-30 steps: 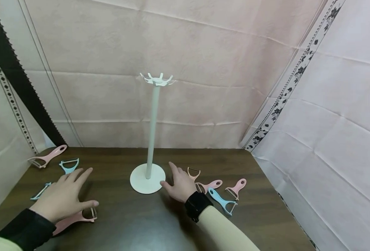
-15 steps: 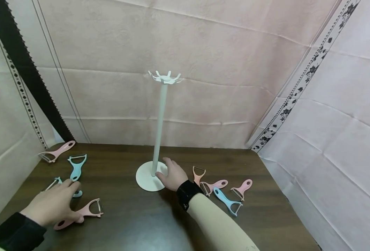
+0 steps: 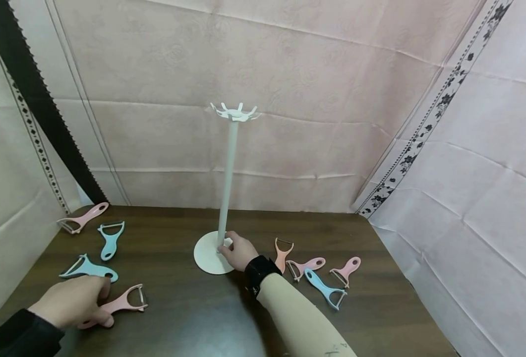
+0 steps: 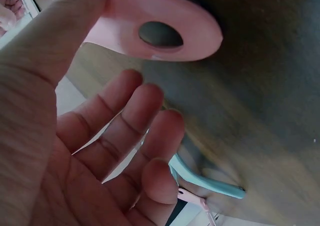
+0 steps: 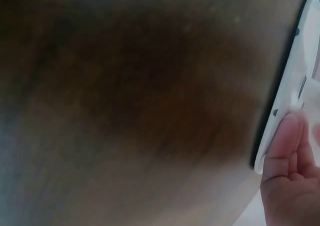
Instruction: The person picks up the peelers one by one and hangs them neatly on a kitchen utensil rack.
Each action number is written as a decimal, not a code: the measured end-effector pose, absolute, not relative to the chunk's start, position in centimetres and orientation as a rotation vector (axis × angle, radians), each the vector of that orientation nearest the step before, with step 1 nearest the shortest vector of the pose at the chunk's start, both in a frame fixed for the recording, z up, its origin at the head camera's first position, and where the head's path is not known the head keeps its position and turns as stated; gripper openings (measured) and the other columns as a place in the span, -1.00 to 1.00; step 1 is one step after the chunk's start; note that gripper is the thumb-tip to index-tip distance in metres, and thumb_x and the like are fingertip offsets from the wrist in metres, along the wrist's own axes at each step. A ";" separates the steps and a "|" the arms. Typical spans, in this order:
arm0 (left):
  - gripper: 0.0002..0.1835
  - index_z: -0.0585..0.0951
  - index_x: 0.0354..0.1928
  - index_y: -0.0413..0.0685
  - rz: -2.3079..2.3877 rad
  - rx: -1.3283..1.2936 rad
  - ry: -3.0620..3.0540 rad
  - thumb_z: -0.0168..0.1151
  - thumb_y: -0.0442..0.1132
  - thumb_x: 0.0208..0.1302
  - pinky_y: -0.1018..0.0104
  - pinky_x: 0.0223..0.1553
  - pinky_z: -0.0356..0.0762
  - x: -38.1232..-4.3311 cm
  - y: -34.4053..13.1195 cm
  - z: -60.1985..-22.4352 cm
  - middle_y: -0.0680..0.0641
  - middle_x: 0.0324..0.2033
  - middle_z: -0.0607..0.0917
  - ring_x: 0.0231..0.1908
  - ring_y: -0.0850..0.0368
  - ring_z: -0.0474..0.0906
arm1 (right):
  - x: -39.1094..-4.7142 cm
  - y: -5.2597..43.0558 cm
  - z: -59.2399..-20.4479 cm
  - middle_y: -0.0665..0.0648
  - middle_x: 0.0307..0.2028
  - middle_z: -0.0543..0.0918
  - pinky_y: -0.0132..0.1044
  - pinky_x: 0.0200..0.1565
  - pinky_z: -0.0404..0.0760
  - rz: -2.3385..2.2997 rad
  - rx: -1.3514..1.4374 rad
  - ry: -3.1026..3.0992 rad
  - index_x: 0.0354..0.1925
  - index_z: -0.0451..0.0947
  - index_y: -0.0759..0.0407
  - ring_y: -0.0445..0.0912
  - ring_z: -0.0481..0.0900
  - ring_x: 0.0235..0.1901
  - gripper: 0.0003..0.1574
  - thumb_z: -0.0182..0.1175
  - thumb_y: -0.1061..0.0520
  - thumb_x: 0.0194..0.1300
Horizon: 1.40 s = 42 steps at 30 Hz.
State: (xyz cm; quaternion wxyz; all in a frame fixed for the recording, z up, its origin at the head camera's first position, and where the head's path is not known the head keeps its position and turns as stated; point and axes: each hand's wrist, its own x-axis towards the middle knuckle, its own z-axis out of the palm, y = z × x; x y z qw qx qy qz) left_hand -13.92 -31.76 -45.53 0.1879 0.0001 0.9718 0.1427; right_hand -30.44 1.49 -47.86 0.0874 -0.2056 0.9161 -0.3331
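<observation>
A white stand has a round base (image 3: 203, 255), an upright pole (image 3: 228, 173) and a ring of hooks (image 3: 234, 114) on top. My right hand (image 3: 243, 254) is at the foot of the pole, thumb in front, and holds it there; in the right wrist view its fingertips (image 5: 290, 128) are over the base. My left hand (image 3: 76, 301) is over the handle of a pink peeler (image 3: 124, 301), its thumb touching the handle. In the left wrist view the other fingers (image 4: 150, 95) are loosely bent, apart from the handle. Just beyond that hand lies a blue peeler (image 3: 88, 269).
At the back left lie another blue peeler (image 3: 110, 241) and a pink peeler (image 3: 84, 218). Right of the stand are an orange peeler (image 3: 281, 255), two pink peelers (image 3: 312, 264) (image 3: 348, 267) and a blue peeler (image 3: 321, 285). Cloth walls (image 3: 289, 148) enclose the brown table (image 3: 191, 317).
My left hand has come down and back onto the pink peeler's handle, uncovering the blue peelers. My right hand has moved left to the stand's pole. The view has shifted slightly.
</observation>
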 end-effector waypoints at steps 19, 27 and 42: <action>-0.56 0.49 -0.58 -0.02 0.747 0.126 2.589 0.51 0.10 -0.11 0.32 -0.62 0.20 -13.6 -34.1 -47.6 0.02 -0.78 0.51 -0.70 0.15 0.43 | -30.8 1.6 -48.3 0.02 -0.38 0.55 -0.27 -0.32 0.45 -0.903 -0.596 2.648 0.22 0.48 0.03 -0.11 0.47 -0.40 -0.52 0.12 -0.08 0.41; -0.58 0.51 -0.69 0.00 0.784 0.212 2.597 0.49 0.09 -0.09 0.36 -0.66 0.18 -13.6 -33.5 -47.2 0.12 -0.82 0.45 -0.74 0.22 0.35 | -31.3 1.8 -48.4 0.02 -0.38 0.54 -0.27 -0.34 0.45 -0.881 -0.593 2.641 0.25 0.44 0.00 -0.12 0.48 -0.41 -0.46 0.13 -0.14 0.39; -0.71 0.59 -0.60 -0.02 0.987 0.308 2.454 0.39 -0.05 0.14 0.38 -0.66 0.19 -13.9 -33.5 -46.7 0.12 -0.73 0.49 -0.70 0.27 0.33 | -31.9 1.7 -49.3 0.01 -0.43 0.53 -0.28 -0.38 0.44 -0.892 -0.616 2.646 0.23 0.46 0.01 -0.12 0.47 -0.45 -0.44 0.17 -0.15 0.35</action>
